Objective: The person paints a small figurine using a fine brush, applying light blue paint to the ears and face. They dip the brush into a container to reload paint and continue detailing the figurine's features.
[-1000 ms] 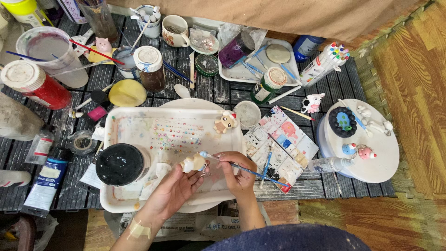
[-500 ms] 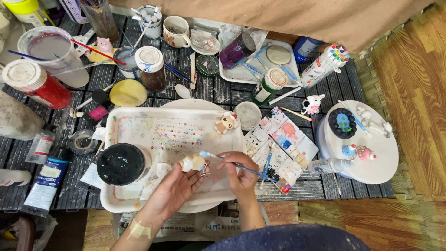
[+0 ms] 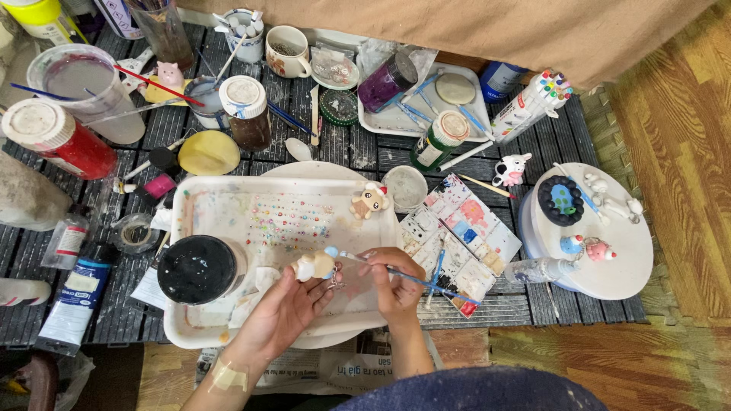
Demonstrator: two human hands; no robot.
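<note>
My left hand (image 3: 285, 310) holds a small cream figurine (image 3: 314, 266) over the white tray (image 3: 198, 199). My right hand (image 3: 396, 281) grips a thin blue-handled paintbrush (image 3: 426, 282), and its light blue tip touches the top of the figurine. A small bear figurine (image 3: 369, 202) lies on the tray's far right corner. A black-lidded jar (image 3: 197, 268) stands on the tray just left of my left hand. A paint palette (image 3: 464, 237) with coloured wells lies right of my right hand.
Jars, paint bottles, cups of brushes and markers (image 3: 533, 104) crowd the dark slatted table behind the tray. A round white stand (image 3: 613, 255) with small painted figures sits at the right. A paint tube (image 3: 76, 293) lies at the left. Wooden floor runs along the right.
Both hands stay over the tray; the brush tip remains at the figurine's top with only slight shifts.
</note>
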